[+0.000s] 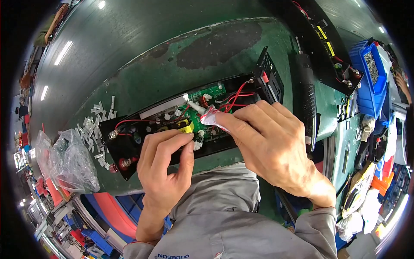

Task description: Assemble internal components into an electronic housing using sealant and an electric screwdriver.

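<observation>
- At the middle of the green bench [142, 88], one opened black case [221, 149] lies slanting, its right end farther from the person than its left end.
- Inside this case is one green circuit board [217, 90], with many small parts; I cannot count them exactly.
- One bright yellow part [188, 128] sits on the near side of the board.
- Several red wires [235, 98] curve at the right of the board; they cross, so their number is not clear.
- Two hands work here. The right hand [276, 144] has thumb and fingers pressed together on one crumpled white and red tube [210, 118], and its one white nozzle [196, 107] points to the far left, above the board.
- The left hand [166, 166] is just beside the yellow part, thumb and forefinger near each other; I cannot tell whether something is pinched between them.
- One black slotted panel [271, 88] stands at the right end of the case.
- To the left lie more than twenty small white pieces [89, 131]; they overlap, so an exact count is not possible.
- One clear plastic bag [74, 162] lies left and nearer than these pieces.
- At the far right is one second black case [312, 45], with two yellow parts [330, 48].
- Right of it, one blue bin [378, 84] holds many small metal pieces [371, 67].
</observation>
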A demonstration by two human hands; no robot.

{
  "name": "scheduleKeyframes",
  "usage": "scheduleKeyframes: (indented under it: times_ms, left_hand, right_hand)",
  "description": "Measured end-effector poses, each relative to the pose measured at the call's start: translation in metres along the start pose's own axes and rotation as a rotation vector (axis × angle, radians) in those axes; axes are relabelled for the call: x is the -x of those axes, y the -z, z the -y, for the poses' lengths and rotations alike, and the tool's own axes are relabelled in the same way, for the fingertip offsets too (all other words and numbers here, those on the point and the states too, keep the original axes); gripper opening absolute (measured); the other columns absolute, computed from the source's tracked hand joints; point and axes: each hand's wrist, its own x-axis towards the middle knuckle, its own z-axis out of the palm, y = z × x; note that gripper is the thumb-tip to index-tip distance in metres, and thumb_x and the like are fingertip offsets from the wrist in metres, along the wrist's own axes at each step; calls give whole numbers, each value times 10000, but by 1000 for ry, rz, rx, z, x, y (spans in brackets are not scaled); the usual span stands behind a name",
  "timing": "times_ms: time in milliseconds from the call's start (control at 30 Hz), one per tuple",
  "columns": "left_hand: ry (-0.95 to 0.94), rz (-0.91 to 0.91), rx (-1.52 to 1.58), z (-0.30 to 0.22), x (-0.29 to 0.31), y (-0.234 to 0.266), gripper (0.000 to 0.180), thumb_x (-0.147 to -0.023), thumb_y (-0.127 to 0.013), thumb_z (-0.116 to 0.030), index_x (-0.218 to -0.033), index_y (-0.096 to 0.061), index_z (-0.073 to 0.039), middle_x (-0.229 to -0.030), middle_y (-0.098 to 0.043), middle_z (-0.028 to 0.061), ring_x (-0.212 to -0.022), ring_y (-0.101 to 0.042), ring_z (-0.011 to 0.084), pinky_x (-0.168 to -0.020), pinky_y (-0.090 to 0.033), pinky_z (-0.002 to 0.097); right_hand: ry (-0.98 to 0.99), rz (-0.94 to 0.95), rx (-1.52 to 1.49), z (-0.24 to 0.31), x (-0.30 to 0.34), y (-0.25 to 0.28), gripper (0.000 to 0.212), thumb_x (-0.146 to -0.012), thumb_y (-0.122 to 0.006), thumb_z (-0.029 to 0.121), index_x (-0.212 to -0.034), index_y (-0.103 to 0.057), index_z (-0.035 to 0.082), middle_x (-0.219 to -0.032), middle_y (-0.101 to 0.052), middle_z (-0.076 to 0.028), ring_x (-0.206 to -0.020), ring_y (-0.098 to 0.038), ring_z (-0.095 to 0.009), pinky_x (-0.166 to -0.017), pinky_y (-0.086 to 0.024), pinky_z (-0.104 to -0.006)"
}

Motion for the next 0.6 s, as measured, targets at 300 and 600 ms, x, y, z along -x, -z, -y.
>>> scheduleKeyframes:
  times_ms: [300, 600]
  left_hand:
    - [3, -5, 2, 0, 1, -1, 217, -818, -754, 37, -1013, -685, -27, -953, -692, 108, -799, -647, 275, -681, -513, 357]
    - [19, -4, 9, 0, 0, -1, 222, -812, -754, 41, -1013, -688, -28, -941, -696, 102, -791, -646, 268, -674, -511, 353]
  right_hand:
    - [45, -9, 23, -1, -1, -5, 364, -745, -668, 116, -1090, -694, 3, -848, -562, -47, -747, -557, -197, -624, -429, -323]
    - [-33, 2, -8, 5, -5, -4, 417, -697, -766, 2, -1108, -736, 69, -864, -638, -22, -735, -615, -205, -613, -456, -334]
